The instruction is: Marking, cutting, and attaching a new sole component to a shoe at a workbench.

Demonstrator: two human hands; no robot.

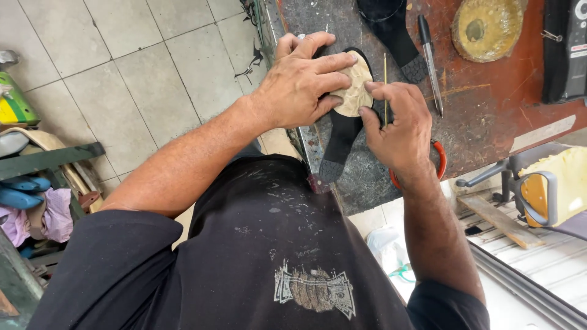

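Observation:
A black shoe sole (340,143) lies on the worn workbench (489,116), heel end toward me. A tan oval patch (354,91) sits on its front part. My left hand (299,82) lies flat over the sole, fingers pressing the patch's upper edge. My right hand (397,125) pinches the patch's right edge with thumb and forefinger, and a thin yellow stick (385,76) stands up between its fingers.
A second black sole (391,30), a dark pen (429,58) and a round yellowish disc (486,24) lie further back on the bench. An orange-handled tool (439,160) pokes out under my right wrist. Shoes and rags fill a green rack (43,162) at left; tiled floor (140,79) beyond.

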